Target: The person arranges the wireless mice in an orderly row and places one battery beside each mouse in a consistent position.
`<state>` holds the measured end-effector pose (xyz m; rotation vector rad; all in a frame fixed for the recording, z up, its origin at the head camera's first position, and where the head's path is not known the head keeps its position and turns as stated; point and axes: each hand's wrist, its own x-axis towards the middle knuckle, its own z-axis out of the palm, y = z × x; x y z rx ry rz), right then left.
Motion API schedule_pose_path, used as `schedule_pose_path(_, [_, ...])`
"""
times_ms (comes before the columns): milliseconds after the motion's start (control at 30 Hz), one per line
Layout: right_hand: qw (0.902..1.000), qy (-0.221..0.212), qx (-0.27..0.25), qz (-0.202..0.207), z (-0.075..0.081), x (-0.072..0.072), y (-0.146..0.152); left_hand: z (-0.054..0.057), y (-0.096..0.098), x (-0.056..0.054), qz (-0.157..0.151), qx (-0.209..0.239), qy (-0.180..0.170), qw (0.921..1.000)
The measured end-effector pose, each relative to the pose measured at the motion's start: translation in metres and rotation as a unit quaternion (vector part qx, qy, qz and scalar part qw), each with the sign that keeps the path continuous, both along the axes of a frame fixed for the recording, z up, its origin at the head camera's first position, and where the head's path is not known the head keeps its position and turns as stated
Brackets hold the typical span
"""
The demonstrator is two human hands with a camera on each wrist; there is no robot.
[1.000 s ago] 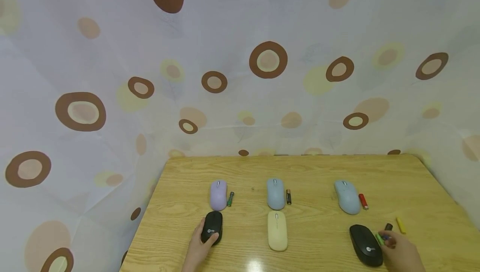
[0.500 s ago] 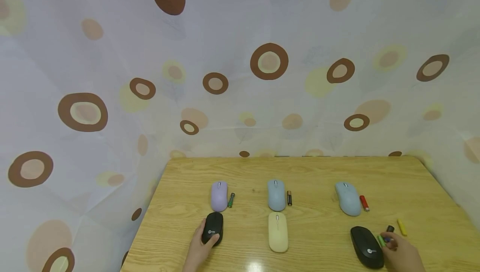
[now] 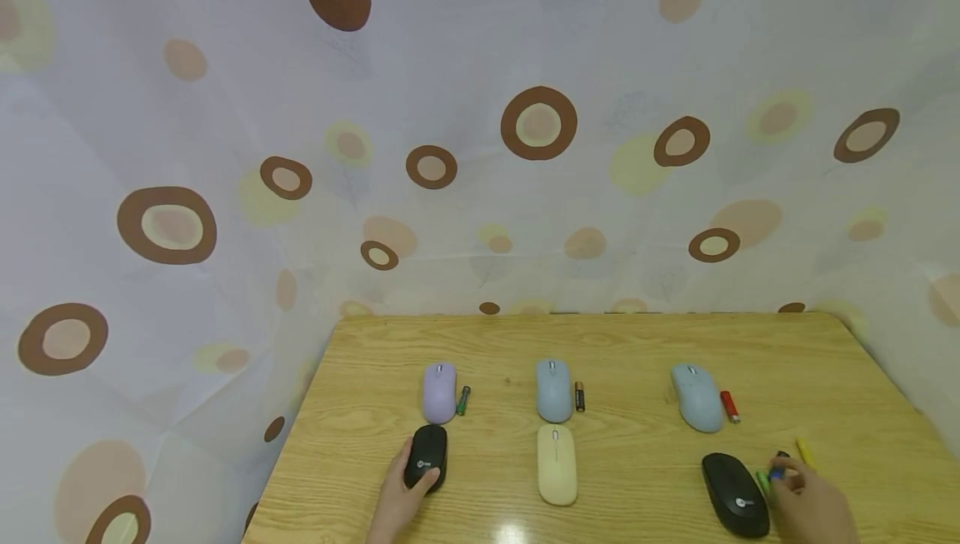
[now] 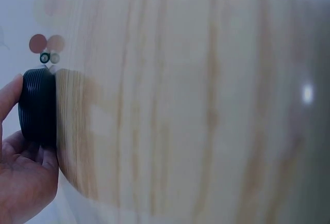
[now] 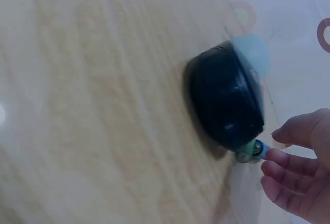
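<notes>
My left hand [image 3: 397, 496] grips a black computer mouse [image 3: 427, 456] at the front left, thumb on its right side and fingers on its left. In the left wrist view, the black mouse [image 4: 38, 105] shows edge-on between thumb and fingers. At the right, my right hand [image 3: 812, 504] pinches a small blue battery [image 3: 777, 473] between thumb and fingertips. A green battery [image 3: 763, 481] lies between this hand and a larger black mouse [image 3: 735, 496]. The right wrist view has the blue battery [image 5: 262, 150] partly hidden by fingertips, beside the green battery [image 5: 245, 155].
Behind are a purple mouse [image 3: 439, 394] with a green battery [image 3: 463, 401], a blue mouse [image 3: 553, 391] with a black battery [image 3: 580, 396], and another blue mouse [image 3: 697, 398] with a red battery [image 3: 730, 406]. A cream mouse [image 3: 557, 465] and yellow battery [image 3: 805, 452] lie nearer.
The right hand has shifted slightly right and the blue battery has come away a little from the green one. The left hand stays on its black mouse.
</notes>
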<state>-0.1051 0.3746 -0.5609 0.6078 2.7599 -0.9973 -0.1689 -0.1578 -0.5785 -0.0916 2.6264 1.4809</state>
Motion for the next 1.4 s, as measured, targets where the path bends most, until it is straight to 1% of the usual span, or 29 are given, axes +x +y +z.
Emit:
schedule_pose_path(100, [0.9975, 0.066, 0.025, 0.004, 0.009, -0.002, 0.004, -0.001, 0.000, 0.000, 0.000, 0.001, -0.002, 1.0000])
schedule_pose_path(200, [0.9887, 0.136, 0.063, 0.001, 0.016, -0.004, 0.007, -0.002, 0.000, 0.000, 0.002, 0.003, -0.001, 1.0000])
schedule_pose_path(233, [0.9867, 0.147, 0.069, -0.003, 0.018, -0.006, 0.007, -0.002, 0.000, 0.000, 0.002, 0.003, 0.000, 1.0000])
schedule_pose_path(300, [0.9847, 0.151, 0.086, -0.007, 0.020, -0.009, 0.009, -0.003, 0.000, 0.000, 0.002, 0.003, 0.003, 1.0000])
schedule_pose_path(367, [0.9888, 0.121, 0.087, -0.009, 0.022, -0.013, 0.011, -0.003, -0.001, 0.000, 0.000, 0.000, 0.008, 1.0000])
schedule_pose_path(467, [0.9947, 0.058, 0.085, -0.013, 0.020, -0.019, 0.014, -0.004, -0.001, 0.000, 0.003, 0.000, 0.006, 1.0000])
schedule_pose_path(533, [0.9960, 0.021, 0.085, -0.020, 0.017, -0.021, 0.013, -0.005, -0.001, 0.000, 0.002, 0.001, 0.005, 1.0000])
schedule_pose_path(600, [0.9956, 0.000, 0.091, -0.024, 0.013, -0.023, 0.012, -0.005, -0.001, 0.000, 0.005, 0.004, 0.002, 1.0000])
schedule_pose_path(667, [0.9949, -0.008, 0.097, -0.029, 0.010, -0.025, 0.011, -0.005, -0.001, 0.000, 0.004, 0.004, 0.002, 1.0000])
schedule_pose_path(833, [0.9943, -0.018, 0.103, -0.020, 0.005, -0.029, 0.008, -0.004, 0.000, 0.000, 0.004, 0.003, 0.004, 1.0000])
schedule_pose_path(1033, [0.9963, -0.014, 0.085, -0.002, 0.002, -0.031, 0.009, -0.005, -0.001, 0.000, 0.004, 0.001, 0.008, 1.0000])
schedule_pose_path(1267, [0.9963, -0.023, 0.079, -0.025, 0.001, -0.034, 0.006, -0.005, 0.000, 0.001, 0.001, 0.003, 0.014, 0.9999])
schedule_pose_path(1400, [0.9967, -0.016, 0.075, -0.025, 0.003, -0.033, 0.004, -0.006, -0.001, 0.000, 0.002, 0.003, 0.016, 0.9999])
